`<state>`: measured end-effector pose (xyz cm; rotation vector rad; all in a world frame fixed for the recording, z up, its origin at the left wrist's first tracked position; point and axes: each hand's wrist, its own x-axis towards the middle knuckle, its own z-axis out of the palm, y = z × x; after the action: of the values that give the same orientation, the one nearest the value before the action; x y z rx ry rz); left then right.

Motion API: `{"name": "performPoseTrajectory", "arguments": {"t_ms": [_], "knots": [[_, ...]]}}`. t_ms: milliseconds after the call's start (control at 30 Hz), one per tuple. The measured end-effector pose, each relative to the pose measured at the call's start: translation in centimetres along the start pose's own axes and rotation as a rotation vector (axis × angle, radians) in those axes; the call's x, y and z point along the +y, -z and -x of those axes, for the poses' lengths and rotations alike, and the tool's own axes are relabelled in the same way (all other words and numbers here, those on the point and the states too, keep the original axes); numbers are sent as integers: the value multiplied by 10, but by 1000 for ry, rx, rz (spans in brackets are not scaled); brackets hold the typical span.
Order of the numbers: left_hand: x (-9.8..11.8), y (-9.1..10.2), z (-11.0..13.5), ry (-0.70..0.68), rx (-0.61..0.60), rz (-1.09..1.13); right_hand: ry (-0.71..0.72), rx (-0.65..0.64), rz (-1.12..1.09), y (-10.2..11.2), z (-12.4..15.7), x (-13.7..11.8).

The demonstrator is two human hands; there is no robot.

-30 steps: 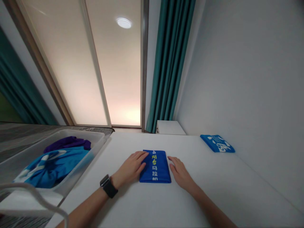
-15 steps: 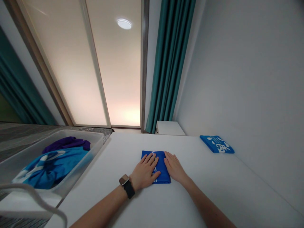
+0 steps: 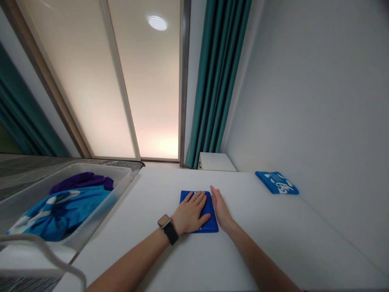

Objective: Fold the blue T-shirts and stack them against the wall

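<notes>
1. Pressing flat on a folded rectangular blue fabric packet, the left hand covers most of its left and middle part. The packet lies on the white table, about midway across the visible top.
2. Spread slightly apart, the left fingers lie straight on the fabric, holding nothing between them; the thumb points toward the packet's right side.
3. Standing on its edge, the right hand sits just beside the packet's right edge. Its fingers are straight and close together, gripping nothing. Whether they touch the fabric, I cannot tell.
4. Wrapped around the left wrist, a black-strapped smartwatch sits just behind the left hand.
5. Lying well to the right, near the white wall, a second folded blue cloth with white print rests on the table.
6. Standing left of the table, a translucent white plastic bin holds a crumpled turquoise-blue garment and a dark purple garment.
7. Curving across the lower left corner, a white rod passes in front of the bin.
8. Rising beyond the table are a frosted glass panel, a teal curtain and a small white cabinet.
</notes>
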<state>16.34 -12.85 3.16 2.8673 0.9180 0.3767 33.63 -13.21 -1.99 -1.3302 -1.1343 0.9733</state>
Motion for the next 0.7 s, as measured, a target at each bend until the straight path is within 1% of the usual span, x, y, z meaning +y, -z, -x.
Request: {"name": "performPoseTrajectory", "arguments": {"t_ms": [67,133,200,300,500,633,700], "knots": [[2,1,-9,-37,7,-1,-60,16,-64,1,1,-4],[2,-2,-15,-44,2,-6,-81,14,-114,-1,2,-9],[2,-7,-16,-31,-10,-7,-78,8,-131,-4,3,-13],[2,-13,-14,-17,7,-8,-55,2,-115,-9,4,-15],[5,-17,-14,-16,25,-18,-28,10,-118,-15,4,-12],[3,-15,-14,1,43,-23,-16,46,-106,-13,5,-8],[-1,-8,-10,18,50,-26,-6,42,-32,-10,7,-9]]}}
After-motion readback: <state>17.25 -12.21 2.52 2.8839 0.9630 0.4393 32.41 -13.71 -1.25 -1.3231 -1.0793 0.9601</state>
